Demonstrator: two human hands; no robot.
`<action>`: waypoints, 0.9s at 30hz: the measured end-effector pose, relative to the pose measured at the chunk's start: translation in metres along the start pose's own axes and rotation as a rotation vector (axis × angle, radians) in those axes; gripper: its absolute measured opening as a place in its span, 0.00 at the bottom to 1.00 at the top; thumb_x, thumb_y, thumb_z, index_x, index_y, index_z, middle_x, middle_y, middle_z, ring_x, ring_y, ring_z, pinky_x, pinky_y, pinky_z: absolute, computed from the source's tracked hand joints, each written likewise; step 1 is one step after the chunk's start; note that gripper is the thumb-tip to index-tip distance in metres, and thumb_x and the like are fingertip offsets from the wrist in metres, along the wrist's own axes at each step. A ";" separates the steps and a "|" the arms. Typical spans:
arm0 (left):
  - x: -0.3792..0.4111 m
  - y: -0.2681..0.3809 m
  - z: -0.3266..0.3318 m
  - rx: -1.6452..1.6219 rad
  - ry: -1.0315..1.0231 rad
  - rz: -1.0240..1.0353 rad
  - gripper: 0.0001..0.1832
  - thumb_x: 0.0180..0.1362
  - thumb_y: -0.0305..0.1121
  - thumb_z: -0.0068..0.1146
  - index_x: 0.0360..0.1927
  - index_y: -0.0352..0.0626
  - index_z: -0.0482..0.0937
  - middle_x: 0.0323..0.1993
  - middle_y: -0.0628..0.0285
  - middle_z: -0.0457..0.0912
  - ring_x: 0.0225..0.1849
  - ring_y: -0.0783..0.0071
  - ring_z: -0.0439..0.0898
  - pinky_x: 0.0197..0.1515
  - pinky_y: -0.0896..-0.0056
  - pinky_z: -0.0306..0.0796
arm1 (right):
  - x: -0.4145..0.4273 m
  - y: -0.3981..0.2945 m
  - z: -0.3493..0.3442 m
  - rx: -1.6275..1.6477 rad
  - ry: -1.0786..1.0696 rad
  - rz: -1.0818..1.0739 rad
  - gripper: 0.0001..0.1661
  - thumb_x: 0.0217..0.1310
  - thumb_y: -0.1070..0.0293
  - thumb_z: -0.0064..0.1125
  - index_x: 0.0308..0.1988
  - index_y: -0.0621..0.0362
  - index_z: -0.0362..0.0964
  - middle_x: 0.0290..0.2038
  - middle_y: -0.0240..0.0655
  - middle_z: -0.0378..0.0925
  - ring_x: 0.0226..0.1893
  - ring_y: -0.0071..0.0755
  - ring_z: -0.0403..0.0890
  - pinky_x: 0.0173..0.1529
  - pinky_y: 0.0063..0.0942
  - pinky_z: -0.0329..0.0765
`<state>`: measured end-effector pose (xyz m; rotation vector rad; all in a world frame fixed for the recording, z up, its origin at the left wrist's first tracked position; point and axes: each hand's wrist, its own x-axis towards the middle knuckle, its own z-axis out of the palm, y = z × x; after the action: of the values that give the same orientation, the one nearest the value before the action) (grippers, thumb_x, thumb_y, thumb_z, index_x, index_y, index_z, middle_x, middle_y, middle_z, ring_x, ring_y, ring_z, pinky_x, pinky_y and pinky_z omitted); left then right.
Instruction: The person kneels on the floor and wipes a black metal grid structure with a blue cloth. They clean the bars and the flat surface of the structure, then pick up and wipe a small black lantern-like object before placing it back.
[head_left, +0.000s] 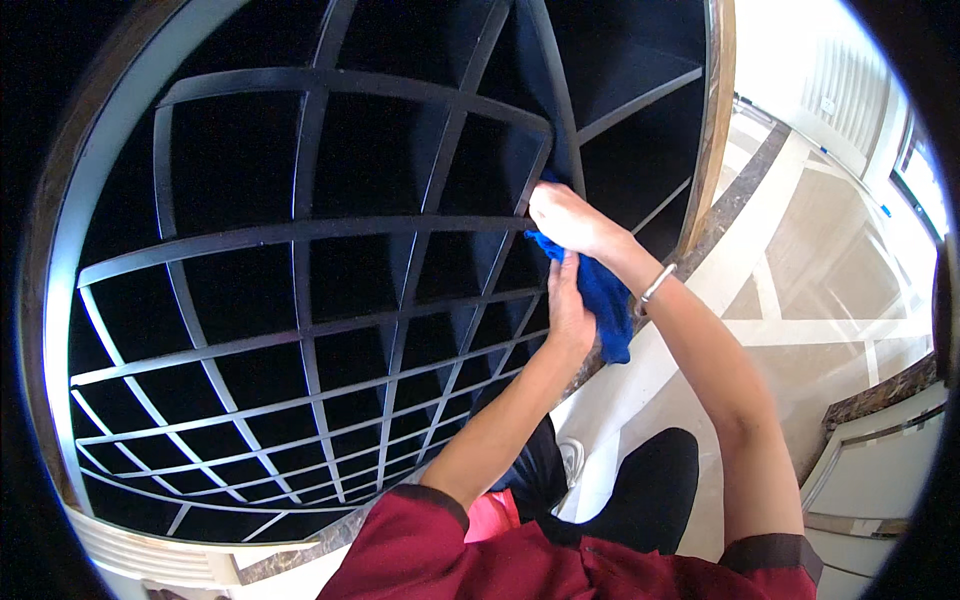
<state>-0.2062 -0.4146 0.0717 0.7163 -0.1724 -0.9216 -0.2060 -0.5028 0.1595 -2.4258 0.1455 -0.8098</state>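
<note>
A dark lattice rack (304, 225) with many square compartments fills the left and middle of the view. At its right edge, my right hand (566, 217) grips the upper part of a blue cloth (609, 307) against the end of a lattice bar. Just below, my left hand (571, 311) touches the cloth with its fingers pointing up; whether it grips the cloth cannot be told. The cloth's lower part hangs down behind and to the right of my left hand. A silver bangle sits on my right wrist.
Right of the lattice are dark shelves (641, 101) edged by a brown upright frame (718, 112). A patterned tile floor (810, 247) lies at the right. A light cabinet (874, 480) stands at the lower right, and a pale ribbed panel (142, 551) at the lower left.
</note>
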 end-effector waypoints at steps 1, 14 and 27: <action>0.010 0.000 -0.008 -0.004 0.001 0.000 0.19 0.66 0.46 0.47 0.56 0.50 0.71 0.55 0.65 0.75 0.57 0.67 0.72 0.63 0.59 0.63 | 0.001 -0.004 -0.009 -0.053 -0.167 0.124 0.08 0.59 0.73 0.49 0.31 0.68 0.69 0.32 0.49 0.72 0.33 0.50 0.75 0.43 0.37 0.74; 0.008 -0.001 0.000 0.043 0.000 -0.063 0.23 0.68 0.47 0.44 0.61 0.46 0.67 0.58 0.64 0.73 0.60 0.69 0.71 0.63 0.61 0.64 | -0.018 -0.023 -0.029 -0.131 -0.166 0.103 0.13 0.63 0.71 0.47 0.44 0.69 0.68 0.41 0.51 0.76 0.43 0.50 0.78 0.49 0.36 0.75; -0.014 0.034 0.021 -0.190 -0.103 -0.127 0.22 0.67 0.49 0.35 0.56 0.50 0.72 0.57 0.62 0.75 0.60 0.63 0.71 0.63 0.55 0.62 | -0.062 -0.010 -0.035 -0.285 -0.002 -0.182 0.25 0.55 0.83 0.44 0.55 0.68 0.69 0.53 0.52 0.73 0.59 0.49 0.70 0.65 0.36 0.65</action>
<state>-0.2010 -0.4008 0.1116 0.5083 -0.1293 -1.0819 -0.2772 -0.4942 0.1558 -2.7387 0.0419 -0.9200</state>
